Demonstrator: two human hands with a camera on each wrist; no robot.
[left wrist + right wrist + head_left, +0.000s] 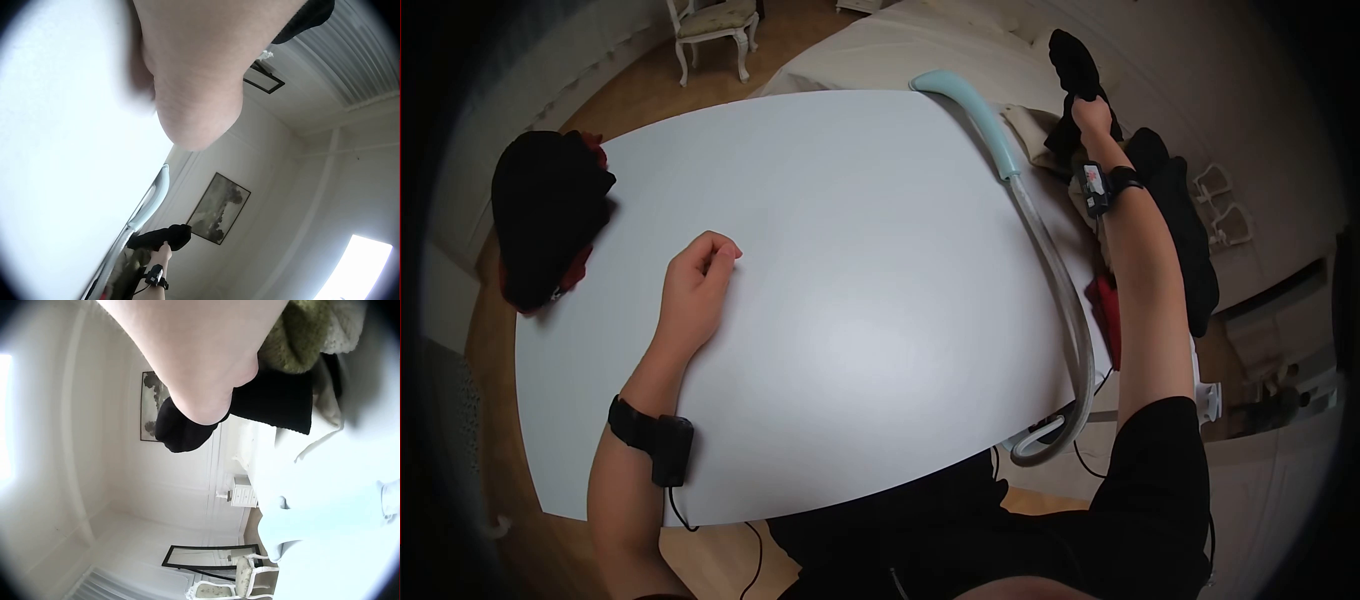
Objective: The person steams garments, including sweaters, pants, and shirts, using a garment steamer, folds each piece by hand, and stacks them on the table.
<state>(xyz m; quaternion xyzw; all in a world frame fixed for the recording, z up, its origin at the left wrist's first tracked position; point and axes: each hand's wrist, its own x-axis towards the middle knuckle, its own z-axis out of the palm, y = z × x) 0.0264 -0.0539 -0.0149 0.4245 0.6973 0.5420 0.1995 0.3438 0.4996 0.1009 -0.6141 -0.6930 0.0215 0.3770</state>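
My left hand (pixel 693 295) lies at the left of the white table (pixel 850 290), fingers loosely curled and holding nothing. Far out to the right, past the table's edge, my right hand (pixel 1092 118) grips a black knit piece (pixel 1075 65) near its middle. In the right wrist view the black knit piece (pixel 272 403) has one rounded end and a straight, ribbed hem at the other; my wrist hides part of it. Dark clothing (pixel 1175 200) lies beside and below that hand, and an olive knit (pixel 303 337) and a cream knit (pixel 344 325) show close to it.
A black and red cloth heap (pixel 550 220) sits at the table's left end. Along the right side curves a grey tube (pixel 1055 260) with a light blue sleeve (pixel 975 110). Red cloth (pixel 1106 310) lies near it. Behind stand a chair (pixel 715 25) and a pale covered bed (pixel 870 50).
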